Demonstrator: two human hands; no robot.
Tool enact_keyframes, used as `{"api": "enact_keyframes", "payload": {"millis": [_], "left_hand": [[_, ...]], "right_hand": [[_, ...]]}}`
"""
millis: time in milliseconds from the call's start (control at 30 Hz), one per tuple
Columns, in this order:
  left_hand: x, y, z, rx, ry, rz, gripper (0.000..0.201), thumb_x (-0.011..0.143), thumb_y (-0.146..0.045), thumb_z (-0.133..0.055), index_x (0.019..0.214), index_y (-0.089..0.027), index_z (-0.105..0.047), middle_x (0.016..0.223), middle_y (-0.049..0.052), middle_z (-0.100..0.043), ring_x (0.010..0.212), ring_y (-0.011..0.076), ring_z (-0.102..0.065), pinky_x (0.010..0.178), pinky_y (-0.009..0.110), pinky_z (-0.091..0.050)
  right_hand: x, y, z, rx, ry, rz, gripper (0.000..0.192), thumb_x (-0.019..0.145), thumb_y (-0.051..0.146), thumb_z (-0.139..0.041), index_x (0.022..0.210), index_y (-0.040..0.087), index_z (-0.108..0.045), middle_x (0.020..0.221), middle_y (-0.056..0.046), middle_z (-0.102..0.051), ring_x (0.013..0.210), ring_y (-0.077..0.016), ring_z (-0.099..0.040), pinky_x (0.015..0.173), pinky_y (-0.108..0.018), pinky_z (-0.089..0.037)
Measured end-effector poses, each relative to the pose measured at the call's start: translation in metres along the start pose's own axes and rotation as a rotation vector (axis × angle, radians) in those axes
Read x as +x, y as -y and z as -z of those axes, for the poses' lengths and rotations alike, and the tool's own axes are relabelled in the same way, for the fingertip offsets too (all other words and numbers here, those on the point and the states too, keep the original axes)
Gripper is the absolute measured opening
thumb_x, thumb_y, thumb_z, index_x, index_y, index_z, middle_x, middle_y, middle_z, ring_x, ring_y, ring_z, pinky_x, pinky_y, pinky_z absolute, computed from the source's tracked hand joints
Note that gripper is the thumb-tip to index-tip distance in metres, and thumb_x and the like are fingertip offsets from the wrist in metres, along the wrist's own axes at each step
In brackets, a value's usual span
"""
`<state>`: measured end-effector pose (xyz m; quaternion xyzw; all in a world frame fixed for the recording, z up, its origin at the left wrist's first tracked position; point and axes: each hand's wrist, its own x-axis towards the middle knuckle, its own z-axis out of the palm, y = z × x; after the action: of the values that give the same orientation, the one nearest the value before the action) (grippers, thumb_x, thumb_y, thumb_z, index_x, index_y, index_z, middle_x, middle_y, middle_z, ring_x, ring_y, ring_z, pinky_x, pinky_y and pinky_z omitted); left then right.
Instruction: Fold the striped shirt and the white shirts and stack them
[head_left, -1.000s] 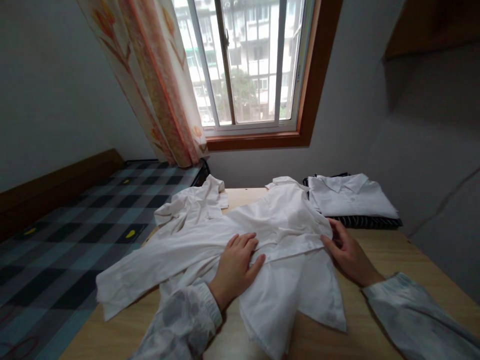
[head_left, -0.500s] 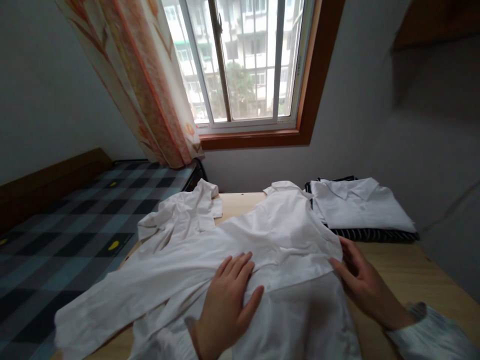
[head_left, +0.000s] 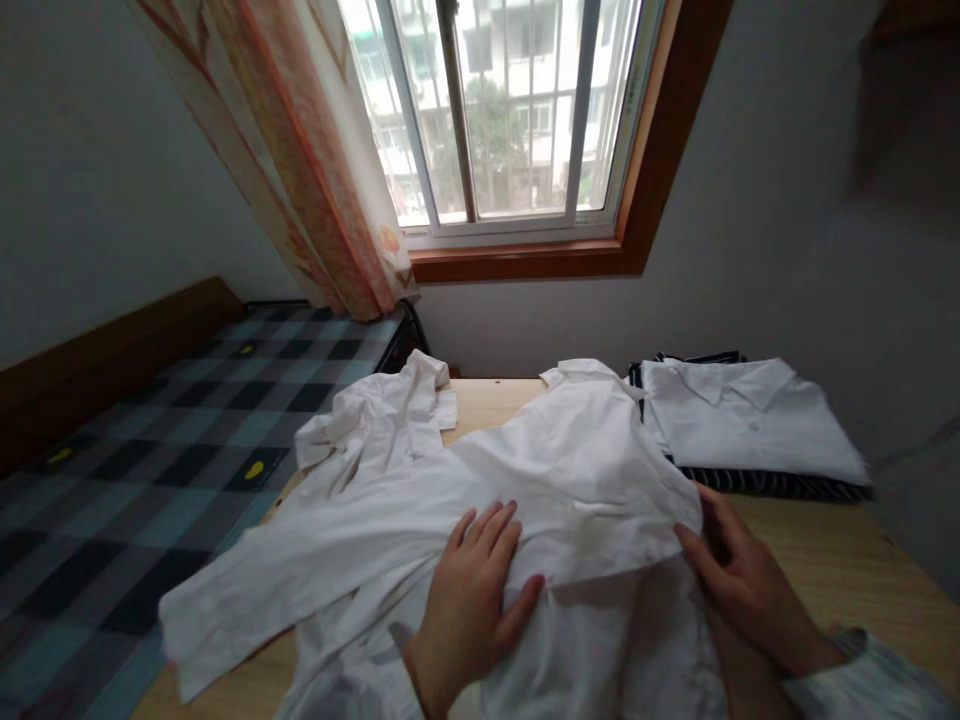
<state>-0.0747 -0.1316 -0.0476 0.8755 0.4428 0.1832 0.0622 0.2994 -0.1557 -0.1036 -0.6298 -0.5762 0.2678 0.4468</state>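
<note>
Showing no writing: white shirt (head_left: 570, 470)

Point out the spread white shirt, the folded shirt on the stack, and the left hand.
spread shirt (head_left: 592, 450), head view, on its upper back panel.
folded shirt (head_left: 750, 420), head view, on its flat front below the collar.
left hand (head_left: 469, 590), head view, on the back of the hand.

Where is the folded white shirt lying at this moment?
In the head view, the folded white shirt lies at the far right of the wooden table, on top of a dark striped garment, just beyond the right hand.
</note>
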Motion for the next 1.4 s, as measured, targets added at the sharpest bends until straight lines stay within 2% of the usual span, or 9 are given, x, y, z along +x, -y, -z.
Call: {"api": "enact_keyframes", "payload": {"millis": [133, 300, 367, 567, 800, 1067, 1400], "left_hand": [[-0.002, -0.004, -0.003, -0.009, -0.013, -0.004, 0.038, 0.109, -0.041, -0.064, 0.143, -0.023, -0.069, 0.163, 0.013, -0.067, 0.153, 0.0346, -0.062, 0.131, 0.061, -0.045], [0.000, -0.006, -0.006, -0.012, -0.063, -0.037, 0.031, 0.110, -0.046, -0.065, 0.131, -0.024, -0.073, 0.156, 0.013, -0.072, 0.145, 0.0325, -0.066, 0.128, 0.056, -0.046], [0.001, -0.007, -0.008, -0.010, -0.088, -0.027, 0.031, 0.109, -0.047, -0.066, 0.129, -0.024, -0.075, 0.154, 0.013, -0.073, 0.140, 0.0323, -0.069, 0.125, 0.053, -0.049], [0.003, -0.006, -0.015, -0.008, -0.112, -0.020, 0.030, 0.108, -0.048, -0.068, 0.125, -0.024, -0.076, 0.147, 0.011, -0.076, 0.135, 0.0326, -0.071, 0.119, 0.050, -0.050], [0.004, -0.004, -0.015, 0.001, -0.129, -0.029, 0.028, 0.107, -0.048, -0.068, 0.118, -0.024, -0.075, 0.133, 0.011, -0.079, 0.126, 0.0309, -0.073, 0.114, 0.047, -0.052], [0.003, -0.003, -0.019, 0.011, -0.143, -0.035, 0.027, 0.107, -0.049, -0.069, 0.117, -0.025, -0.075, 0.133, 0.011, -0.078, 0.124, 0.0308, -0.073, 0.113, 0.047, -0.052], [0.001, -0.008, -0.015, 0.022, -0.133, -0.016, 0.025, 0.108, -0.046, -0.069, 0.118, -0.024, -0.073, 0.133, 0.010, -0.079, 0.122, 0.0302, -0.073, 0.112, 0.046, -0.053]], "right_hand": [[0.003, 0.003, 0.002, 0.016, 0.043, 0.080, 0.058, 0.105, 0.053, -0.068, 0.158, 0.033, -0.055, 0.154, -0.011, -0.072, 0.133, -0.0352, -0.075, 0.113, -0.050, -0.063], [0.008, 0.009, 0.002, -0.029, -0.021, 0.173, 0.056, 0.101, 0.047, -0.071, 0.152, 0.028, -0.060, 0.129, -0.009, -0.081, 0.110, -0.0319, -0.079, 0.100, -0.045, -0.065], [0.010, 0.008, 0.002, -0.036, -0.025, 0.194, 0.057, 0.099, 0.046, -0.071, 0.151, 0.026, -0.060, 0.128, -0.010, -0.081, 0.108, -0.0319, -0.078, 0.097, -0.044, -0.065], [0.016, 0.002, -0.001, -0.063, -0.073, 0.222, 0.055, 0.097, 0.046, -0.071, 0.147, 0.025, -0.061, 0.132, -0.012, -0.080, 0.110, -0.0336, -0.077, 0.102, -0.048, -0.062], [0.015, 0.003, -0.003, -0.059, -0.064, 0.295, 0.052, 0.100, 0.050, -0.070, 0.146, 0.028, -0.060, 0.134, -0.012, -0.079, 0.115, -0.0344, -0.077, 0.103, -0.050, -0.062], [0.018, -0.014, -0.001, 0.035, -0.007, 0.264, 0.061, 0.101, 0.053, -0.072, 0.154, 0.029, -0.056, 0.139, -0.011, -0.078, 0.115, -0.0336, -0.078, 0.105, -0.051, -0.064], [0.011, -0.009, -0.001, 0.156, 0.020, 0.191, 0.064, 0.100, 0.054, -0.075, 0.155, 0.030, -0.054, 0.144, -0.012, -0.076, 0.123, -0.0333, -0.078, 0.109, -0.052, -0.064]]}}
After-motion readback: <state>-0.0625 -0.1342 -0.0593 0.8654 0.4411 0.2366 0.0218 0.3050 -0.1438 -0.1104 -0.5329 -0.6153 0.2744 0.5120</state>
